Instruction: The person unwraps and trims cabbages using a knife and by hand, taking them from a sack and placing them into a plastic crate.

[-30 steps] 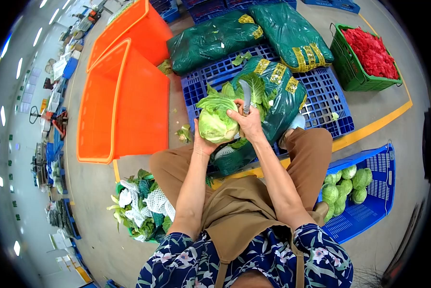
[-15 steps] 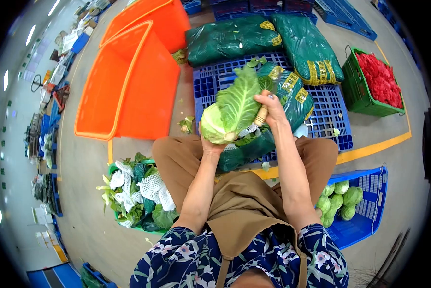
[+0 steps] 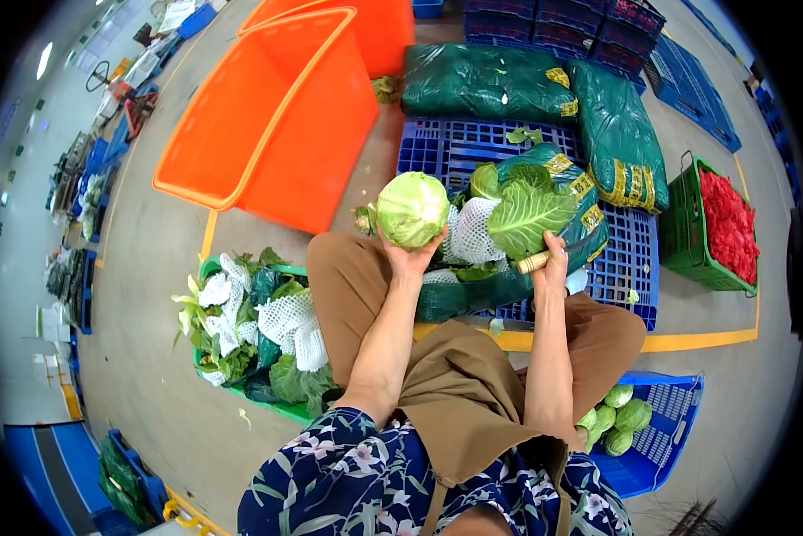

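Cabbage: A pale green head (image 3: 412, 210) is held up over the person's left thigh, beside the open wrapped bag; nearly round, it shows no clear long axis, and which way its base points cannot be told.
Left hand: The grip (image 3: 412, 255) is cupped against the head's underside.
Right hand: The grip (image 3: 551, 260) is closed round a wooden handle (image 3: 533, 262), its butt aimed toward the head; the blade cannot be made out.
Leaf: A broad leaf (image 3: 531, 219) touches the right fingers, its ribs fanning forward.
Labels: Yellow strips (image 3: 634, 185) on the green-wrapped bags (image 3: 491, 82) carry dark marks too small to read.
Pallet: The blue slatted base (image 3: 629, 281) bears the bags, with white netting (image 3: 475, 230) near the head.
Left side: Orange bins (image 3: 307, 134) stand ahead of a green basket (image 3: 290, 412) of leaves and netting.
Right side: Red material (image 3: 727, 228) fills a green crate (image 3: 683, 237); cabbages (image 3: 634, 415) sit in a blue crate (image 3: 660, 438).
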Available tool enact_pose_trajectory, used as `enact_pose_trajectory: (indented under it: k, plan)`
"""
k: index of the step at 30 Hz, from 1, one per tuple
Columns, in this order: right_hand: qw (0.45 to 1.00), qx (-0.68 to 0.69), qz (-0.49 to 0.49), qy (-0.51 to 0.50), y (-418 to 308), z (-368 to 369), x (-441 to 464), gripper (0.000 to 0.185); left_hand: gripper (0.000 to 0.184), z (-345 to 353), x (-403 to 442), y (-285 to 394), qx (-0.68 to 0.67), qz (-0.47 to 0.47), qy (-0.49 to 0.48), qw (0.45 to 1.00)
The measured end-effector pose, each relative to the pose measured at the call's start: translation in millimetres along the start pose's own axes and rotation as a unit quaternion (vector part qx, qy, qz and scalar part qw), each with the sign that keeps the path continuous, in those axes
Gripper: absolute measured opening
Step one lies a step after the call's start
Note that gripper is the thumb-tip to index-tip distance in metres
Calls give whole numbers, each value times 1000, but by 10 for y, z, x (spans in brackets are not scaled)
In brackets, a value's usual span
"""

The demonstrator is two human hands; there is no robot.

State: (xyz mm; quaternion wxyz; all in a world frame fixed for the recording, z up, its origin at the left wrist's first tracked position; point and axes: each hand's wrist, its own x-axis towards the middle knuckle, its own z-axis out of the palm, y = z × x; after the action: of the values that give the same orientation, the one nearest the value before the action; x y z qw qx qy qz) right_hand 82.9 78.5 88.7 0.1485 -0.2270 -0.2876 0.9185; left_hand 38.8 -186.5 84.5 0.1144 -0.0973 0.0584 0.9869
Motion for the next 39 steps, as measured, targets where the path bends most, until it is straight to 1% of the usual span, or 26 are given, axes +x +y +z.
enact_pose_trajectory:
  k: [1,2,3,4,5,6,9,11,12,15,18,21,22,23,24,25,26,27,28,29,31,32,35,36,38,39]
  plan:
    - [1000,-23,-3,14,92,-114,156,21,82,29,-20,12,-2,-1,4,1000]
    - [996,-86,23,28,134,-129,243,19,82,73,-40,19,-3,-4,8,1000]
    - [976,-195,40,89,213,-232,357,16,83,115,-62,25,-4,-6,10,1000]
    - [936,-337,29,102,271,-312,436,18,83,157,-91,26,-4,-13,7,1000]
    - [875,-470,16,114,317,-401,511,22,82,198,-118,25,14,-15,6,1000]
    - [862,-497,-38,92,357,-356,461,26,82,263,-146,22,34,-19,6,999]
    - [935,-354,11,24,245,328,42,29,80,422,-219,-25,83,-45,3,996]
    - [921,-377,52,-79,134,536,-108,30,80,477,-237,-60,112,-67,-3,991]
    - [926,-360,6,-113,78,727,-284,32,80,561,-271,-93,131,-73,30,988]
    - [865,-443,-23,-235,-226,947,-565,33,78,712,-336,-115,166,-115,41,979]
    - [860,-456,-54,-224,-358,927,-558,38,78,789,-386,-126,171,-148,49,973]
    - [898,-400,73,-168,-252,793,-462,45,73,827,-423,-182,165,-170,30,971]
    - [903,-361,160,-168,-159,606,-342,57,70,824,-430,-213,202,-162,31,965]
    - [924,-233,239,-189,-74,474,-334,66,67,818,-426,-247,239,-152,32,958]
    - [928,-144,273,-208,26,342,-327,69,65,824,-411,-276,275,-142,31,950]
    - [923,-56,307,-225,63,329,-386,73,62,866,-413,-298,299,-124,6,946]
    - [937,-30,297,-184,115,316,-444,76,60,896,-432,-310,321,-105,-18,941]
    - [927,30,309,-211,190,122,-383,80,57,945,-463,-317,343,-88,-42,934]
    - [950,47,265,-159,214,128,-462,83,51,1019,-507,-313,364,-117,-10,924]
    - [968,63,219,-108,246,154,-516,88,49,1103,-549,-306,406,-123,-3,906]
    - [961,92,208,-157,285,-30,-477,91,43,1239,-679,-286,487,-136,18,863]
    - [956,106,203,-181,309,-143,-440,94,39,1186,-660,-265,520,-135,24,843]
    - [955,108,189,-203,276,-290,-414,95,38,1260,-740,-266,573,-140,42,806]
    - [902,196,203,-327,263,-279,-405,75,37,1279,-772,-273,583,-138,39,800]
    - [959,35,113,-257,333,-254,-428,65,35,1284,-839,-302,603,-136,32,786]
    - [973,-48,66,-217,375,-252,-453,60,33,1260,-854,-322,598,-138,35,789]
